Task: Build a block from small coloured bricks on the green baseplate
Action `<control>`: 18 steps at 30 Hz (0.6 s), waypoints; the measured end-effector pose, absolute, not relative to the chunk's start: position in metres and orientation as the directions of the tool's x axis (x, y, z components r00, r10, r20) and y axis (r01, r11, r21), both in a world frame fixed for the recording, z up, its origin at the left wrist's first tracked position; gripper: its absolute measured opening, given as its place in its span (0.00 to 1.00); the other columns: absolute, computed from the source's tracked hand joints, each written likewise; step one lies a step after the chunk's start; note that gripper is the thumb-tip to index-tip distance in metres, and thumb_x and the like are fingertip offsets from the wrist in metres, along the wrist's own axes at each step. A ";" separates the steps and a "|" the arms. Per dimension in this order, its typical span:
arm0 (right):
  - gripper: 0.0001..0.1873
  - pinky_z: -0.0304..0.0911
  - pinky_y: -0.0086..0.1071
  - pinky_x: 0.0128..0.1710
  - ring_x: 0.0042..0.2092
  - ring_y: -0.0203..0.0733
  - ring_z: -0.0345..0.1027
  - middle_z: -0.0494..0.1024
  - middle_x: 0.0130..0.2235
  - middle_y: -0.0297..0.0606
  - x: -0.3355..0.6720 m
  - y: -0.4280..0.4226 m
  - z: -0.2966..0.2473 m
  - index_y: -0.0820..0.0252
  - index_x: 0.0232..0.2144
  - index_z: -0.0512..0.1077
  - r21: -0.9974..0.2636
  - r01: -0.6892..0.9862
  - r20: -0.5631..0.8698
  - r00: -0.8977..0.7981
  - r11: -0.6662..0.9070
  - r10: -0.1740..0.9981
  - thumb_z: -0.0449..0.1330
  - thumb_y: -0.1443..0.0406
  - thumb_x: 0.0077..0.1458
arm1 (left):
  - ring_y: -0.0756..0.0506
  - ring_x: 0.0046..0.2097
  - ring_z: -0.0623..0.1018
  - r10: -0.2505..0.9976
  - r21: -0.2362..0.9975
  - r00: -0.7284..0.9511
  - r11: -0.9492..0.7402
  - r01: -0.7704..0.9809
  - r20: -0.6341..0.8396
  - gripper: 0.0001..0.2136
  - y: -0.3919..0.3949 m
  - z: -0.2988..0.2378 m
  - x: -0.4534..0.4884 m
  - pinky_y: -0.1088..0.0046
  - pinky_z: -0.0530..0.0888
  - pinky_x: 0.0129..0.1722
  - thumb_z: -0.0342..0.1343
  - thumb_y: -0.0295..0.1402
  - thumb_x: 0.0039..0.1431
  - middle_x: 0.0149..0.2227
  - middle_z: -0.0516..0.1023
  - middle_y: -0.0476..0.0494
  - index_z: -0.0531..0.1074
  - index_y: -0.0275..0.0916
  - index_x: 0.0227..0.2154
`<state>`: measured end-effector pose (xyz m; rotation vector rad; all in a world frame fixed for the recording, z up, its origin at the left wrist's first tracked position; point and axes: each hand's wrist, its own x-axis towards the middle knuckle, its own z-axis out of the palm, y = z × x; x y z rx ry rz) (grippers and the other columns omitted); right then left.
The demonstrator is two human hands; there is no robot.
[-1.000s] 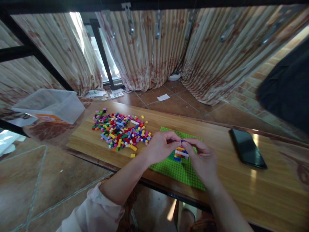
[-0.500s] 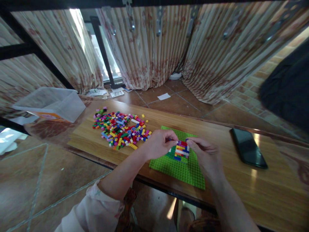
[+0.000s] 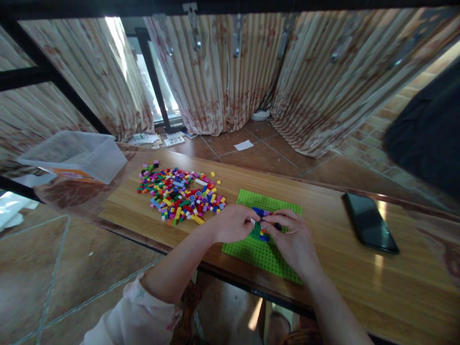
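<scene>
A bright green studded baseplate (image 3: 262, 256) lies on the wooden table, bearing a small build of coloured toy bricks (image 3: 264, 236). My left hand (image 3: 233, 224) is at the build's left side, thumb and fingers pinched together. A bit of white shows by its fingertips; whether it is held or part of the build is unclear. From the right, my right hand (image 3: 294, 242) reaches over the build, fingers closed, with its thumb tip close to my left fingertips. It covers much of the bricks, and what it grips is hidden. Blue bricks (image 3: 258, 211) show just beyond the fingertips.
A pile of loose toy bricks (image 3: 183, 191) spreads on the table (image 3: 323, 220) to the left. Farther left stands a clear plastic bin (image 3: 82, 153). A black phone (image 3: 370, 222) lies on the right. Curtains (image 3: 223, 76) hang behind, and a dark shape (image 3: 427, 115) stands at the right edge.
My right hand has moved left over the build, covering bricks that showed before. My left hand has shifted slightly left and down, and the two hands' fingertips are closer together.
</scene>
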<state>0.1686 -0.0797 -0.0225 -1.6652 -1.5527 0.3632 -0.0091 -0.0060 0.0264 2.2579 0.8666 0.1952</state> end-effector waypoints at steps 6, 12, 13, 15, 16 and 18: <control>0.06 0.63 0.41 0.45 0.42 0.44 0.68 0.77 0.38 0.36 0.169 -0.081 -0.022 0.49 0.29 0.81 -0.711 0.700 0.290 0.203 0.069 0.935 0.65 0.57 0.51 | 0.48 0.34 0.76 0.626 0.638 0.766 -0.531 0.558 -0.148 0.15 -0.008 0.029 -0.007 0.76 0.69 0.36 0.49 0.28 0.58 0.32 0.81 0.48 0.80 0.40 0.40; 0.08 0.63 0.42 0.46 0.43 0.46 0.69 0.76 0.39 0.38 0.170 -0.080 -0.018 0.52 0.29 0.80 -0.740 0.671 0.255 0.222 0.042 0.941 0.65 0.56 0.49 | 0.48 0.32 0.75 0.598 0.621 0.788 -0.564 0.545 -0.149 0.14 -0.008 0.029 -0.006 0.77 0.67 0.32 0.48 0.28 0.57 0.30 0.80 0.48 0.79 0.40 0.38; 0.09 0.63 0.43 0.46 0.42 0.46 0.69 0.77 0.39 0.38 0.170 -0.080 -0.018 0.52 0.30 0.80 -0.753 0.657 0.248 0.228 0.039 0.942 0.65 0.56 0.49 | 0.48 0.32 0.75 0.594 0.619 0.791 -0.569 0.541 -0.145 0.14 -0.008 0.028 -0.006 0.76 0.67 0.32 0.48 0.28 0.57 0.30 0.80 0.48 0.79 0.40 0.38; 0.10 0.63 0.42 0.46 0.42 0.45 0.70 0.77 0.39 0.38 0.172 -0.080 -0.017 0.53 0.31 0.79 -0.783 0.621 0.234 0.249 0.030 0.940 0.64 0.55 0.50 | 0.48 0.32 0.75 0.597 0.617 0.789 -0.569 0.544 -0.146 0.14 -0.008 0.028 -0.006 0.76 0.67 0.32 0.48 0.28 0.57 0.30 0.80 0.47 0.79 0.40 0.37; 0.11 0.64 0.42 0.46 0.42 0.45 0.70 0.77 0.39 0.38 0.173 -0.080 -0.017 0.53 0.32 0.79 -0.796 0.604 0.229 0.262 0.025 0.938 0.63 0.55 0.51 | 0.48 0.32 0.75 0.601 0.618 0.785 -0.562 0.550 -0.151 0.14 -0.008 0.028 -0.006 0.76 0.67 0.32 0.48 0.29 0.57 0.31 0.80 0.47 0.79 0.40 0.38; 0.12 0.64 0.41 0.46 0.42 0.45 0.70 0.77 0.38 0.39 0.174 -0.079 -0.017 0.54 0.32 0.79 -0.811 0.585 0.227 0.293 0.014 0.929 0.62 0.55 0.52 | 0.48 0.33 0.76 0.612 0.619 0.773 -0.547 0.564 -0.164 0.14 -0.009 0.028 -0.005 0.76 0.68 0.33 0.48 0.29 0.57 0.32 0.81 0.47 0.79 0.41 0.39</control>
